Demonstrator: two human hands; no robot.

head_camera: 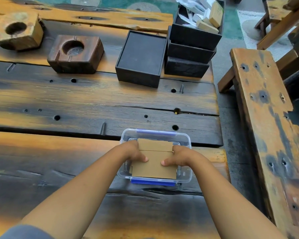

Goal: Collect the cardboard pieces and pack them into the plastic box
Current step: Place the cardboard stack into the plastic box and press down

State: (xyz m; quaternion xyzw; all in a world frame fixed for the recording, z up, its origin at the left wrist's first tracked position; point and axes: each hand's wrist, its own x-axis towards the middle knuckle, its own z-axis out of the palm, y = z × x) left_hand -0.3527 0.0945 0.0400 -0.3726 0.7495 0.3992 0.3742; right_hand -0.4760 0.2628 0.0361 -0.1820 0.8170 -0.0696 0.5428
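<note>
A clear plastic box [186, 138] with blue clips stands near the front right of the wooden table. Flat brown cardboard pieces [154, 167] lie in its opening, stacked and covering most of it. My left hand [136, 153] grips the stack's left edge with the thumb pressed on top. On the opposite edge, my right hand [177, 156] holds the stack the same way. Both hands sit over the box.
A black open box [123, 65] stands mid-table, with a stack of black boxes [188, 52] beside it, the top one full of small packets. Two wooden blocks with round hollows [76, 54] sit at left. A wooden bench [264, 118] runs along the right.
</note>
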